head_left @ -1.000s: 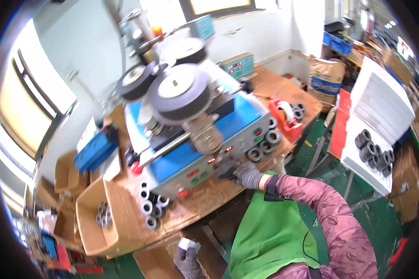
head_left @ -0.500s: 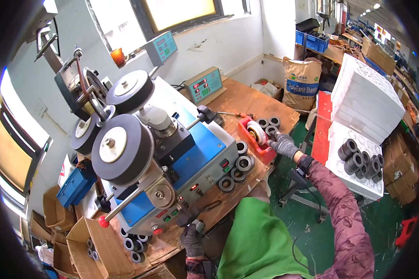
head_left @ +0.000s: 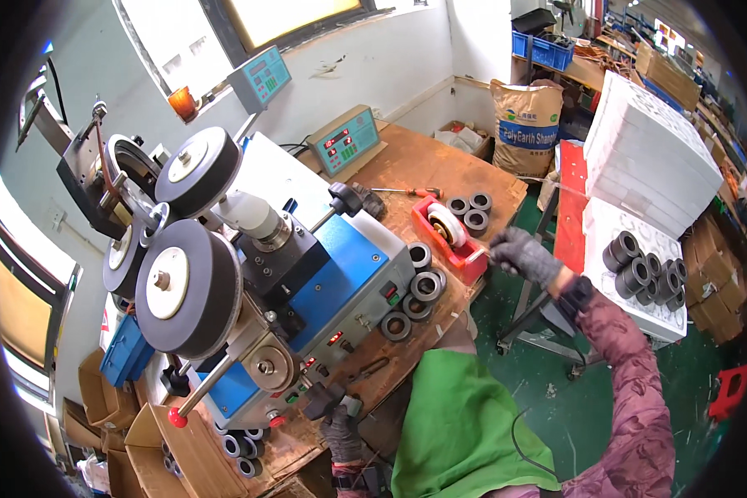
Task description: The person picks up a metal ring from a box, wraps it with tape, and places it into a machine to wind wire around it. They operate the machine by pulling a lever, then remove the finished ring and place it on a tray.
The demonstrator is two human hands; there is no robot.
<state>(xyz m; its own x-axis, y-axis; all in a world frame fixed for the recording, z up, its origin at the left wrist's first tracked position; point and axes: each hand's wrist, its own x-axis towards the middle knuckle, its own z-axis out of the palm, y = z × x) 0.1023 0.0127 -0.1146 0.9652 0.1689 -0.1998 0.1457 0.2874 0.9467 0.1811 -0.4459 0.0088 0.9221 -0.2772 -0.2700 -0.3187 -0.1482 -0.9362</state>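
Note:
My right hand, in a grey glove, is stretched out to the near end of a red tape dispenser on the wooden bench. Its fingers are curled, and I cannot see whether tape is pinched between them. My left hand, also gloved, sits at the bench's front edge under the blue and grey winding machine. It is closed around a small dark part. Dark ring cores lie between the machine and the dispenser.
Two more ring cores lie behind the dispenser. A white foam tray with several ring cores stands to my right, under a foam stack. Two large grey wheels jut from the machine. Cardboard boxes sit lower left, a sack behind.
My right hand left the machine's front panel and went right to the tape dispenser, then drew back to its near end. My view swung right. The left hand stayed by the bench's front edge.

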